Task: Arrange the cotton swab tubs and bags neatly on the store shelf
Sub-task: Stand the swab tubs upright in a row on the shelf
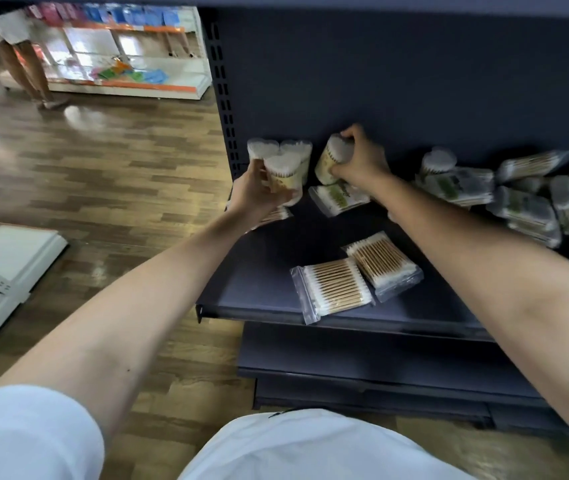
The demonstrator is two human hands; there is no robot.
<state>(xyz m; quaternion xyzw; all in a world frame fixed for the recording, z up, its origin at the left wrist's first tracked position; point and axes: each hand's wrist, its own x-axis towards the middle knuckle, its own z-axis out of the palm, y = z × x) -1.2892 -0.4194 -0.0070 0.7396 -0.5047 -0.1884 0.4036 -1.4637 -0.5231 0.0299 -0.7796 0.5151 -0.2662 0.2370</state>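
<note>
Both outstretched arms reach the shelf point(259, 292), each hand gripping a swab tub: left hand point(253, 192), right hand point(359, 161).

On the shelf point(259, 285) 2 bags point(335, 289) lie in front, tubs point(297, 148) back left, bag pile point(525, 206) right

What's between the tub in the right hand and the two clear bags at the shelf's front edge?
Head view: a green-labelled bag lies flat just below the tub, then bare shelf to the clear bags.

Dark grey shelf point(259, 292), white-tipped tan swabs in clear bags point(333, 289), cream-labelled tubs point(281, 174), brown wood-plank floor point(103, 174)
</note>
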